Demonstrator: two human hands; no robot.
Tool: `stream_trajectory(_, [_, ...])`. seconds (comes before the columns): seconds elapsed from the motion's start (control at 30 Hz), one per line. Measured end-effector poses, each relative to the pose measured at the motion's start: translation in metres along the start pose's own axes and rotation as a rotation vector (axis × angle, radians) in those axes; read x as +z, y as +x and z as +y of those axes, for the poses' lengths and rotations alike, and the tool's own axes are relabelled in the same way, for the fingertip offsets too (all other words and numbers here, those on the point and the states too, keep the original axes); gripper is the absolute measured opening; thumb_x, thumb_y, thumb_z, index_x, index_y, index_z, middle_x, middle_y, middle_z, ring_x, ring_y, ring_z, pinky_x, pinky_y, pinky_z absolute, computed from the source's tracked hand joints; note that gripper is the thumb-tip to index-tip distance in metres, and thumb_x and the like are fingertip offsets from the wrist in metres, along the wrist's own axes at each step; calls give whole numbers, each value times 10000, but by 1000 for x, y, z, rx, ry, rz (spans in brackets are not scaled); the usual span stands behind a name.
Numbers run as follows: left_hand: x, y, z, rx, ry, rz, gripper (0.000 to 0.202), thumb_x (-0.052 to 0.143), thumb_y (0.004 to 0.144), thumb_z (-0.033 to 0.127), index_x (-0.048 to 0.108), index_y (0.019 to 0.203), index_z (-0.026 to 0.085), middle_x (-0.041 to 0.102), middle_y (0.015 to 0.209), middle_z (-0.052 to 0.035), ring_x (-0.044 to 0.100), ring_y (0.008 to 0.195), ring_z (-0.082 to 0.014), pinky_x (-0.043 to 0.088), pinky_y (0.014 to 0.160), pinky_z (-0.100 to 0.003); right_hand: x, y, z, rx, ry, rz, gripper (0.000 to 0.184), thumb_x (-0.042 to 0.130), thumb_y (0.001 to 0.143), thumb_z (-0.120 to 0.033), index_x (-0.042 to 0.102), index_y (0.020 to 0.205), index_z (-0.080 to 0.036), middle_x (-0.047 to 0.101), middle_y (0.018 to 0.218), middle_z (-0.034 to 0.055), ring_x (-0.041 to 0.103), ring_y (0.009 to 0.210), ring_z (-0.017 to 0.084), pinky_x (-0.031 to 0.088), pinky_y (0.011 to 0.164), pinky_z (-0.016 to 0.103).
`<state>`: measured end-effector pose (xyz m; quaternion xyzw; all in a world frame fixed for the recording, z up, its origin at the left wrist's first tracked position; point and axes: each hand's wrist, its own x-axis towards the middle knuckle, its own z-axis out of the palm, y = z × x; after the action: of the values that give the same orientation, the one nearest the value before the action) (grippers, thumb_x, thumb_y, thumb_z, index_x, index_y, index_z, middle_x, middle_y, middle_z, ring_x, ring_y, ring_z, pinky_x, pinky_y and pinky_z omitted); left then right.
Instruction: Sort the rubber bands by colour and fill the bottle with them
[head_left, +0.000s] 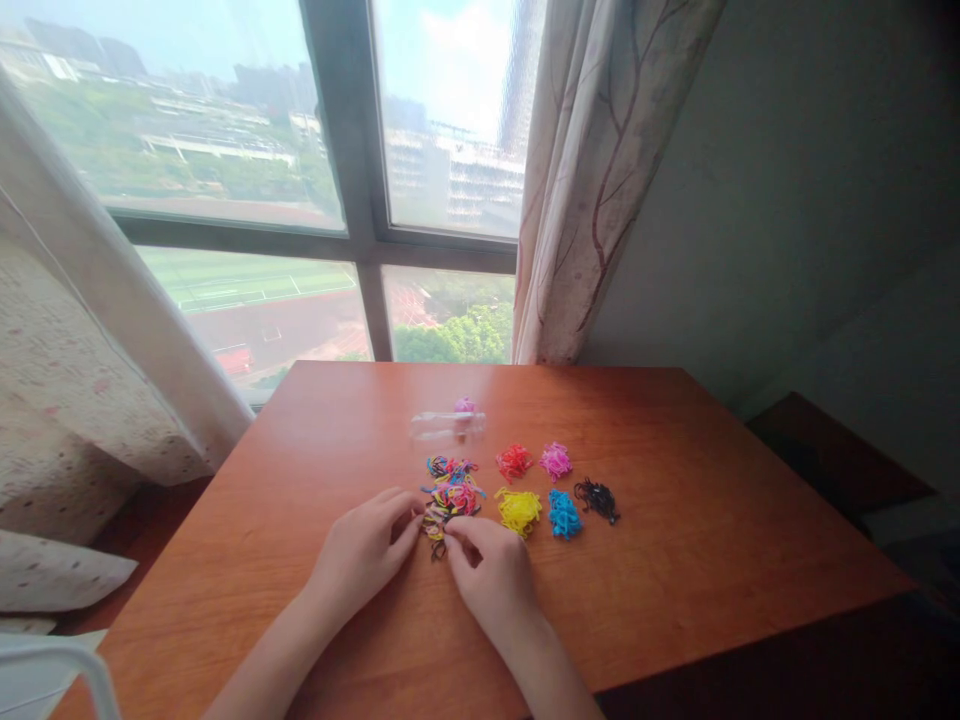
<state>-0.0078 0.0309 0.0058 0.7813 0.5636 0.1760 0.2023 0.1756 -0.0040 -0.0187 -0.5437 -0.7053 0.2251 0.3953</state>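
A mixed pile of multicoloured elastic hair bands [456,495] lies on the wooden table between my hands. My left hand [367,540] rests at the pile's left edge, thumb and forefinger pinched together against the bands. On the near right side, my right hand [495,565] pinches at the pile with its fingertips. What either pinch holds is too small to make out. Sorted by colour to the right are a red heap [514,461], a pink heap [556,460], a yellow heap [520,511], a blue heap [564,514] and a black heap [597,499] of bands.
Behind the pile lies a clear plastic container [442,427] with a purple-pink object [464,405] beside it. The wooden table [675,540] reaches toward a window [360,200] with curtains on both sides. A white curved frame [67,655] stands at the lower left.
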Motion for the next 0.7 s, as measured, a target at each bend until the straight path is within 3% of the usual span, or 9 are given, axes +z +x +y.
stream_trajectory(0.33, [0, -1, 0, 7, -12, -9, 159, 495, 909, 262, 653, 921, 253, 677, 869, 8, 624, 769, -159, 408, 659, -234, -2, -4, -1, -19, 17, -9, 226, 519, 885, -134, 715, 935, -235, 726, 860, 9, 659, 777, 161, 442, 734, 226])
stream_trajectory(0.7, [0, -2, 1, -8, -6, -20, 145, 488, 905, 257, 633, 912, 256, 669, 872, 4, 623, 768, -167, 405, 666, -245, -9, -9, -8, -1, -229, -128, 166, 582, 854, -148, 669, 938, -263, 688, 777, -25, 614, 702, 157, 337, 630, 250])
